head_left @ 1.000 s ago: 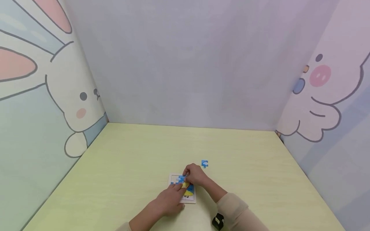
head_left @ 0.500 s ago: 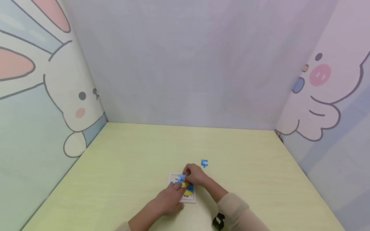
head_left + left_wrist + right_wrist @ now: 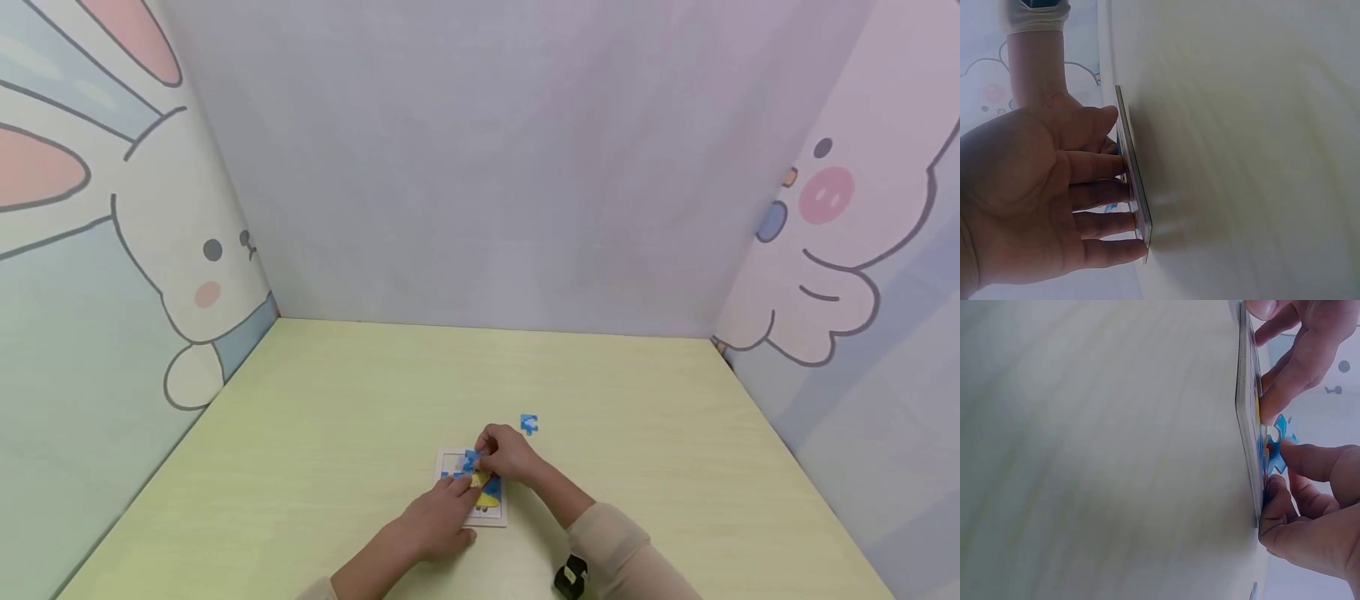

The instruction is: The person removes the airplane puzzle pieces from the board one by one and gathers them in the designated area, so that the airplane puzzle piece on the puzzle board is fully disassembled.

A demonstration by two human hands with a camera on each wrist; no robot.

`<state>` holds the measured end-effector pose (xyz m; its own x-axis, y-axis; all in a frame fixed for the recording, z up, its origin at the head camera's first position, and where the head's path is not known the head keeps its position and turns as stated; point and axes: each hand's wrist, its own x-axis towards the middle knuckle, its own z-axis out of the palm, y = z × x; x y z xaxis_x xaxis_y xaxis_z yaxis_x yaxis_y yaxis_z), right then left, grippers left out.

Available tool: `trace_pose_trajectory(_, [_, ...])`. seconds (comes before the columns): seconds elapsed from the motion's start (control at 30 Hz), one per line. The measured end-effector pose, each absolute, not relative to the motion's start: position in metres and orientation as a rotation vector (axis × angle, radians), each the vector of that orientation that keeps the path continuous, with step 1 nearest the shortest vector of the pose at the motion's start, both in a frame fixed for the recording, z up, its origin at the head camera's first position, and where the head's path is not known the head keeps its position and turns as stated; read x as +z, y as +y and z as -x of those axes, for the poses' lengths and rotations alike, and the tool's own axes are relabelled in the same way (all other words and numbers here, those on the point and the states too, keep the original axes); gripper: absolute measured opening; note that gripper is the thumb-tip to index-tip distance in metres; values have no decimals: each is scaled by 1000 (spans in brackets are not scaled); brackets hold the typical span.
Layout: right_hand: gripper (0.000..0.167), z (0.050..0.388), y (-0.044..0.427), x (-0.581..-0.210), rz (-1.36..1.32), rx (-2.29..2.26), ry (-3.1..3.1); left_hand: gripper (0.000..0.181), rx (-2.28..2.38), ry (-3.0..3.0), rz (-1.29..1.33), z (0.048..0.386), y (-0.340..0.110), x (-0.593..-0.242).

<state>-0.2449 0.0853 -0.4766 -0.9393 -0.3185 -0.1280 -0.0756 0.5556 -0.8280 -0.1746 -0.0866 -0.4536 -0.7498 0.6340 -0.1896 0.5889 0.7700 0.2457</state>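
A small jigsaw in a pale frame [image 3: 491, 524] lies on the table, showing blue, yellow and white parts. My left hand [image 3: 442, 518] rests its nearly straight fingers on the jigsaw's left and lower part, hiding some of it. At the upper edge, my right hand [image 3: 510, 455] pinches a blue jigsaw piece [image 3: 1278, 442] between thumb and fingers. In the right wrist view this piece stands tilted above the jigsaw's surface. From the left wrist view, the left fingertips [image 3: 1135, 249] touch the near side of the board.
Beyond the right hand lies a loose blue-and-white jigsaw piece [image 3: 528, 423]. A small black object [image 3: 572, 577] is beside the right sleeve [image 3: 611, 537]. Printed cartoon walls enclose the pale yellow-green table [image 3: 337, 400] at the back and sides.
The blue piece at the right fingertips has shifted and changed its tilt slightly. Both hands stay in nearly the same place, the left still on the jigsaw.
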Motion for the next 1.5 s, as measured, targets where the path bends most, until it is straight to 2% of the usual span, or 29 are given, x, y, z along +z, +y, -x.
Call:
trace_pose_trajectory(0.27, [15,245,86,-479,387,-1340,2529,56,245,2722,-980,173,-87,-452])
trace_pose_trajectory(0.47, [9,246,86,-481,413,-1285,2562,57,232,2715,-978,173,-86,-451])
trace_pose_trajectory(0.8, [16,242,87,-475,528,-1173,2611,58,219,2708,-975,174,-89,-453])
trace_pose_trajectory(1.17, [9,236,95,-480,461,-1481,2507,54,353,2678,-891,177,-91,-453])
trace_pose_trajectory(1.5, [10,236,103,-481,413,-1475,2571,46,415,2676,-952,177,-92,-453])
